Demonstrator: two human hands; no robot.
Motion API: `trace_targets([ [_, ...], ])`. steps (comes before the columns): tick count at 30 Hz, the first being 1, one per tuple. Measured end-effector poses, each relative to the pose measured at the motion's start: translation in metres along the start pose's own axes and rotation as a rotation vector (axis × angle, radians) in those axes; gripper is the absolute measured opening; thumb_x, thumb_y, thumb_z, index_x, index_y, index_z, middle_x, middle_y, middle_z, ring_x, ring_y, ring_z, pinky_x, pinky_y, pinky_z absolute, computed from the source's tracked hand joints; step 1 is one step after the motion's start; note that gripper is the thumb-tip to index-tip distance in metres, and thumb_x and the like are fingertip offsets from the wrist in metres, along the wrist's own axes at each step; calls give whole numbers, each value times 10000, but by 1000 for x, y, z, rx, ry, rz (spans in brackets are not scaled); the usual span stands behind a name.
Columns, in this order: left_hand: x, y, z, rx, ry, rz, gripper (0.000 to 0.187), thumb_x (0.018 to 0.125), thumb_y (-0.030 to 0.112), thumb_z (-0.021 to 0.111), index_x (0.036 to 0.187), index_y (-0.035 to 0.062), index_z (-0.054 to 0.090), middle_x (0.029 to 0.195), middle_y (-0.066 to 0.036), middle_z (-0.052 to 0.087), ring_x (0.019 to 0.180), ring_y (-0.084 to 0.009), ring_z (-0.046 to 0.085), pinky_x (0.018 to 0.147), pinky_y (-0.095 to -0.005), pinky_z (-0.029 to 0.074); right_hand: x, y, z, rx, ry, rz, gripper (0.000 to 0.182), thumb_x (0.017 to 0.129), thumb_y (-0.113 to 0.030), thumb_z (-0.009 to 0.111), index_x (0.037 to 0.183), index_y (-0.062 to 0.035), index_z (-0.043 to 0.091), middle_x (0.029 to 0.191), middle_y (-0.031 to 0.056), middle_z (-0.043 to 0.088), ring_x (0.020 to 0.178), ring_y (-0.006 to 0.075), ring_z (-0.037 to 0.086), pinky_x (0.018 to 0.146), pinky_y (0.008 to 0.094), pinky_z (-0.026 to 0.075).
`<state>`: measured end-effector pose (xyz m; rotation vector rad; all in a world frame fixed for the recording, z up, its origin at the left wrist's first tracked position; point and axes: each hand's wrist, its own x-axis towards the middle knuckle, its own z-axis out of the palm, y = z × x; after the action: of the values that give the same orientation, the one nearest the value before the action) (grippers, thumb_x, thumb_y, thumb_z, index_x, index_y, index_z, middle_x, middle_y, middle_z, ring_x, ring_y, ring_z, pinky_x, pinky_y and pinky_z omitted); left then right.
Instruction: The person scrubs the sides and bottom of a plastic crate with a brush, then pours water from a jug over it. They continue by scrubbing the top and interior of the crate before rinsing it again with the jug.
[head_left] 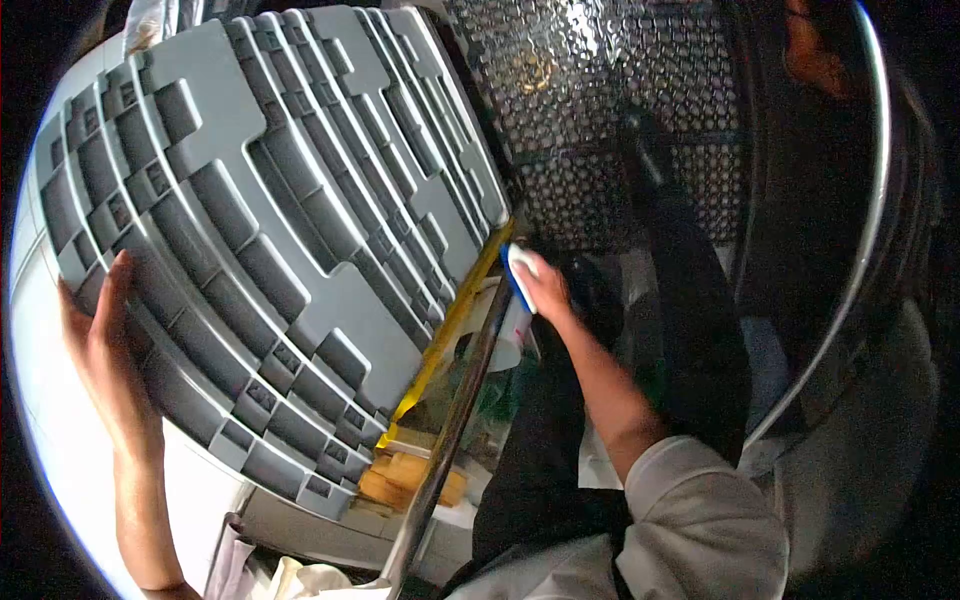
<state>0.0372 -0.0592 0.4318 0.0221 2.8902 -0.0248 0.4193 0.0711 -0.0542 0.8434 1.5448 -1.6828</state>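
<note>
A large grey ribbed plastic panel (300, 240) lies tilted across the left half of the view. My left hand (105, 340) rests at its left edge, with thumb and fingers apart against the ribs. Near the panel's right corner, my right hand (543, 287) is closed around a white and blue object (520, 275), perhaps a brush or scrubber. Yellow tape (445, 335) runs along the edge below the panel, just left of the right hand.
A metal bar (450, 440) runs beside the taped edge. Orange-yellow blocks (410, 480) lie under the panel's lower corner. A black perforated mat (610, 120) covers the floor ahead. A curved metal rail (870, 230) stands at the right. Cloths (300, 580) lie at the bottom left.
</note>
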Motion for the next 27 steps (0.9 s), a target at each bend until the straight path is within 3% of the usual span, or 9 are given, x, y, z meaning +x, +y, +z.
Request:
trace_targets([
  [3, -5, 3, -5, 243, -7, 97, 423, 1026, 244, 508, 1340, -27, 591, 1270, -143, 628, 1214, -225, 578, 1151, -338, 312, 33, -56, 19, 251, 136, -111, 618, 883, -472, 684, 1348, -76, 591, 1175, 210, 688, 1069, 345, 675, 912, 385, 507],
  [4, -5, 12, -2, 246, -3, 49, 430, 1035, 251, 483, 1347, -26, 589, 1271, -138, 634, 1220, -224, 575, 1164, -347, 297, 42, -80, 23, 156, 184, -162, 622, 865, -467, 709, 1332, -68, 607, 1165, 207, 693, 1055, 327, 680, 912, 371, 506],
  [6, -2, 3, 0, -132, 30, -119, 434, 1045, 246, 453, 1353, -33, 580, 1267, -134, 650, 1230, -221, 573, 1190, -365, 273, 69, -109, 25, 109, 211, -231, 611, 849, -446, 741, 1306, -56, 631, 1153, 205, 700, 1034, 293, 686, 911, 350, 505],
  [8, -2, -4, -1, -122, 46, -79, 425, 1029, 261, 506, 1324, -26, 609, 1279, -123, 628, 1219, -204, 569, 1144, -335, 322, 94, -132, 22, 234, 168, -321, 573, 866, -395, 747, 1293, -28, 641, 1156, 195, 707, 1016, 237, 686, 896, 335, 508],
  [13, -5, 3, 1, -159, 48, -97, 423, 1033, 233, 511, 1331, -60, 576, 1278, -159, 648, 1225, -208, 574, 1163, -338, 300, 64, -66, 35, 311, 113, -193, 582, 889, -332, 743, 1350, -8, 596, 1184, 166, 709, 1036, 171, 672, 909, 300, 507],
  [16, -7, 5, 0, 85, 32, -7, 466, 1043, 254, 489, 1366, -79, 542, 1298, -170, 635, 1259, -208, 552, 1180, -352, 292, 64, -82, 40, 370, 168, -220, 583, 882, -336, 745, 1335, 2, 602, 1189, 179, 706, 1052, 191, 679, 929, 311, 503],
  [20, -6, 0, 1, -73, 30, -104, 458, 1045, 258, 488, 1353, -74, 556, 1297, -165, 630, 1270, -205, 541, 1172, -352, 300, 107, -128, 28, 219, 130, -317, 525, 889, -342, 729, 1286, -13, 635, 1165, 199, 704, 1033, 241, 688, 913, 349, 506],
  [23, -8, 8, 2, -187, 52, -154, 450, 1046, 263, 489, 1339, -67, 574, 1306, -163, 626, 1277, -204, 536, 1169, -354, 300, 77, -96, 29, 322, 79, -251, 520, 906, -280, 731, 1322, 7, 609, 1192, 138, 705, 1072, 160, 651, 947, 306, 485],
  [27, -7, -2, 1, -63, 63, -64, 436, 1028, 282, 535, 1298, -54, 601, 1267, -149, 650, 1246, -189, 560, 1143, -340, 327, 56, -65, 35, 334, 121, -237, 549, 906, -326, 719, 1347, -23, 597, 1187, 184, 705, 1055, 195, 679, 926, 320, 498],
])
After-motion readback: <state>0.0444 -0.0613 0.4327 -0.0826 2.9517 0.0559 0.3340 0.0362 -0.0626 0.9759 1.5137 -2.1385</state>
